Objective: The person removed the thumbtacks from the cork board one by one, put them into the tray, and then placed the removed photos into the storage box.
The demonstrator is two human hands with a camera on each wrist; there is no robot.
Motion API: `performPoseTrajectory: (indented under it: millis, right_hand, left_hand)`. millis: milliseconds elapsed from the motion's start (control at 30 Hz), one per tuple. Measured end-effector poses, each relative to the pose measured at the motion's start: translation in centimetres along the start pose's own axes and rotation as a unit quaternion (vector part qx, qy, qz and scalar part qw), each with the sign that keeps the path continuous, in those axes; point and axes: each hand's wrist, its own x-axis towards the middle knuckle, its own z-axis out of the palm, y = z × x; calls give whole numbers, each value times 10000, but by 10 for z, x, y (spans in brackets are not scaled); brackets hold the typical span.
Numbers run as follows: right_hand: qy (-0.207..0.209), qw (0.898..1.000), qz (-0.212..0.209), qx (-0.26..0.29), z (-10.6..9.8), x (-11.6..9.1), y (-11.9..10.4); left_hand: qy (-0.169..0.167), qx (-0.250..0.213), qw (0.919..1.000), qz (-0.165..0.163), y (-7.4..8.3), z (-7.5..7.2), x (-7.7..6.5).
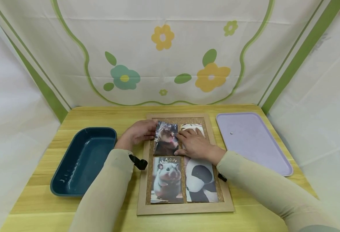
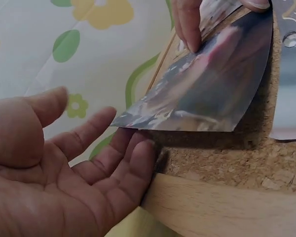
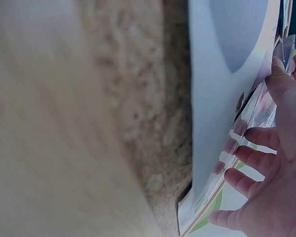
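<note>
A cork board [image 1: 142, 206] with a wooden frame lies on the table and bears several picture cards. The upper left card [image 1: 165, 138], showing a dark hamster, has its outer edge lifted off the cork. My left hand [image 1: 142, 131] is at that edge; in the left wrist view its fingertips [image 2: 140, 143] are under the raised corner, with the thumb apart. My right hand [image 1: 195, 145] lies over the upper right card [image 1: 191, 126], its index fingertip and thumb touching the hamster card's right side. Below are a white hamster card [image 1: 167, 180] and a black-and-white plush-like card [image 1: 201, 182].
A deep teal tray [image 1: 84, 161] stands left of the board. To the right lies a flat lilac tray [image 1: 251, 145] with a small pin-like thing [image 1: 231, 133] on it. A flowered curtain [image 1: 164, 64] hangs behind the table.
</note>
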Motion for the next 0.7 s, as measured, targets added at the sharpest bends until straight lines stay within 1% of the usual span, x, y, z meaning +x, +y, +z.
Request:
performPoseTrajectory:
  millis: [100, 200, 267, 500, 700]
  right_hand:
    - [7, 10000, 0, -6, 0, 0, 1]
    - [4, 10000, 5, -22, 1, 0, 1]
    - [-2, 10000, 6, -30, 1, 0, 1]
    - [-37, 10000, 27, -27, 0, 0, 0]
    - [-21, 10000, 50, -15, 0, -1, 0]
  left_hand:
    - [-176, 180, 9995, 168, -1, 2, 2]
    - [-239, 286, 9990, 240, -3, 3, 4]
    - [-247, 343, 9988, 231, -4, 3, 6]
    - [-161, 283, 9995, 38, -8, 2, 10]
    - [-116, 281, 9995, 96, -12, 2, 11]
